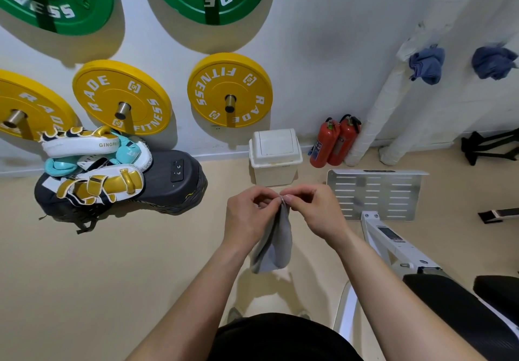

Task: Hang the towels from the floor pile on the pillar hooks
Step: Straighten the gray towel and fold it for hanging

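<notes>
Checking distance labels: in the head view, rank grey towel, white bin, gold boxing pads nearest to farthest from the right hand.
1. Grey towel: pinched by right hand.
2. White bin: ahead, by wall.
3. Gold boxing pads: far left.

**Bright, even light; edges bent**

The indoor light is bright and even, with no glare. The plates (230, 91) throw soft shadows down and to the right on the wall (323, 23), so the light comes from the upper left. A faint shadow lies on the floor (112, 276) under the grey towel (276, 242). Wide-angle distortion curves the pillar (375, 121) and stretches the corners. The blue towels (427, 64) at the right look smeared, while the centre is sharp.
</notes>
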The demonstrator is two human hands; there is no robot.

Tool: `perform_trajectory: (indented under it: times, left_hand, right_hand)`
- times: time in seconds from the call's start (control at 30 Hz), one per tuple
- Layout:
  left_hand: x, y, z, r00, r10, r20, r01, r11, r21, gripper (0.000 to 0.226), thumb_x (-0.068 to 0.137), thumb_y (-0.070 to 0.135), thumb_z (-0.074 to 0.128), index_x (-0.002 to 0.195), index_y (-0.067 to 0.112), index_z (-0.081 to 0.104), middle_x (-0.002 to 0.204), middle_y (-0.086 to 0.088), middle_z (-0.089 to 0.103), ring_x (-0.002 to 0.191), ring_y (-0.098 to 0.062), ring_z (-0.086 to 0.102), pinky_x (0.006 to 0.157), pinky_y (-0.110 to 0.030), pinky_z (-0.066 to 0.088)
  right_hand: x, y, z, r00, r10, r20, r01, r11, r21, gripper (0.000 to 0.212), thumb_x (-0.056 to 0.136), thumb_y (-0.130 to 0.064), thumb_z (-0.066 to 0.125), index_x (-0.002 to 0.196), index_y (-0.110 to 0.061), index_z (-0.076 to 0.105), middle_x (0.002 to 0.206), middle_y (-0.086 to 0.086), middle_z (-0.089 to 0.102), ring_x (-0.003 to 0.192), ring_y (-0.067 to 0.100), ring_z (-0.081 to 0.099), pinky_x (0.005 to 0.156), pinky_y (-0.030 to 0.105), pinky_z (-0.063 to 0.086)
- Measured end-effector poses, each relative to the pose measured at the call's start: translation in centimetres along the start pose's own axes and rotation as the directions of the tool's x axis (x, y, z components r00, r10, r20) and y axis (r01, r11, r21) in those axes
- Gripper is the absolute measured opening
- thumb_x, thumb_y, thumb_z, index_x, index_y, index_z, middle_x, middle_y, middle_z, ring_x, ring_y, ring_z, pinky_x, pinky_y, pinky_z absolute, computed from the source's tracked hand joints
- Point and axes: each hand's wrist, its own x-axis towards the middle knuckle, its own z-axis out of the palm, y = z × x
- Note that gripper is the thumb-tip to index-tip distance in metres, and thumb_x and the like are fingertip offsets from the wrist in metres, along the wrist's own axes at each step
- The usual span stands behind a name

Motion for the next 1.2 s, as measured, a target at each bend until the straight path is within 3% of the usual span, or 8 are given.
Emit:
perform_trajectory:
  times: [0.17, 0.4, 0.5, 0.6, 0.7, 0.87, 0.97, 1.2]
  left_hand:
    - [0.0, -0.1, -0.2, 1.000, 0.016, -0.020, -0.016, 1.000, 0.007, 0.006, 0.077, 0.020, 0.081, 0.076, 0.025, 0.077, 0.071, 0.013, 0.072, 0.067, 0.002, 0.062, 0.062, -0.007, 0.043]
    - [0.9, -0.3, -1.2, 0.996, 0.039, 0.077, -0.032, 0.996, -0.082, 0.016, 0.089, 0.018, 0.070, 0.098, 0.030, 0.077, 0.073, 0.013, 0.071, 0.070, -0.001, 0.064, 0.067, -0.018, 0.050]
    - [1.6, 0.3, -1.8, 0.983, 0.131, 0.132, -0.133, 0.991, 0.003, 0.028, 0.084, 0.017, 0.076, 0.084, 0.044, 0.072, 0.081, 0.014, 0.070, 0.074, -0.002, 0.062, 0.070, -0.013, 0.048]
    - [2.5, 0.4, -1.9, 0.979, 0.148, 0.142, -0.161, 0.983, 0.085, 0.023, 0.082, 0.019, 0.076, 0.073, 0.038, 0.067, 0.080, 0.013, 0.069, 0.076, -0.002, 0.063, 0.071, -0.013, 0.047]
    - [3.6, -0.4, -1.9, 0.982, 0.115, 0.147, -0.135, 0.982, 0.135, 0.010, 0.082, 0.021, 0.075, 0.078, 0.027, 0.068, 0.074, 0.011, 0.069, 0.070, -0.004, 0.062, 0.070, -0.018, 0.049]
    - [4.3, -2.6, -2.7, 0.986, 0.027, 0.163, -0.072, 0.960, 0.272, 0.010, 0.080, 0.016, 0.070, 0.083, 0.026, 0.071, 0.073, 0.011, 0.068, 0.061, -0.001, 0.057, 0.061, -0.018, 0.044]
    - [4.0, -4.0, -3.9, 0.987, -0.025, 0.160, -0.029, 0.945, 0.326, 0.016, 0.078, 0.012, 0.065, 0.078, 0.028, 0.070, 0.067, 0.013, 0.066, 0.057, -0.003, 0.056, 0.053, -0.018, 0.041]
    - [3.5, -7.5, -7.3, 0.976, -0.162, 0.143, 0.099, 0.925, 0.367, 0.011, 0.079, 0.016, 0.072, 0.078, 0.027, 0.074, 0.067, 0.010, 0.069, 0.057, -0.005, 0.059, 0.056, -0.027, 0.048]
  right_hand:
    - [-0.2, -0.7, -0.1, 0.999, 0.020, 0.042, -0.020, 1.000, -0.004, 0.018, 0.079, -0.005, 0.080, 0.089, -0.020, 0.077, 0.084, -0.001, 0.077, 0.083, 0.011, 0.071, 0.082, 0.026, 0.056]
    - [1.0, -3.4, -1.3, 0.984, -0.090, 0.150, 0.125, 0.963, -0.240, 0.015, 0.088, -0.005, 0.070, 0.087, -0.020, 0.073, 0.081, -0.007, 0.072, 0.081, 0.009, 0.067, 0.077, 0.023, 0.054]
    - [1.9, -5.3, -1.7, 0.980, -0.116, 0.162, 0.166, 0.927, -0.338, 0.014, 0.091, -0.010, 0.067, 0.089, -0.023, 0.070, 0.081, -0.009, 0.070, 0.076, 0.004, 0.062, 0.071, 0.017, 0.047]
    - [2.8, -7.2, -2.3, 0.975, -0.152, 0.164, 0.208, 0.888, -0.411, 0.019, 0.091, -0.014, 0.066, 0.084, -0.031, 0.066, 0.077, -0.009, 0.066, 0.072, 0.007, 0.059, 0.069, 0.022, 0.047]
    - [3.8, -8.7, -3.1, 0.964, -0.188, 0.187, 0.254, 0.857, -0.449, 0.020, 0.091, -0.015, 0.065, 0.082, -0.033, 0.065, 0.082, 0.000, 0.071, 0.079, 0.015, 0.065, 0.077, 0.033, 0.052]
    - [5.1, -11.2, -4.9, 0.965, -0.195, 0.175, 0.258, 0.833, -0.489, 0.016, 0.095, -0.014, 0.063, 0.087, -0.028, 0.067, 0.081, -0.007, 0.067, 0.061, -0.005, 0.058, 0.054, 0.007, 0.038]
    - [5.9, -11.6, -6.1, 0.969, -0.198, 0.151, 0.249, 0.783, -0.570, 0.018, 0.094, -0.015, 0.064, 0.084, -0.031, 0.066, 0.085, -0.011, 0.068, 0.078, -0.001, 0.061, 0.065, 0.016, 0.041]
    - [7.6, -10.3, -8.5, 0.987, -0.157, 0.038, 0.138, 0.697, -0.704, 0.021, 0.093, -0.016, 0.062, 0.078, -0.030, 0.059, 0.080, -0.008, 0.064, 0.076, 0.015, 0.061, 0.069, 0.027, 0.042]
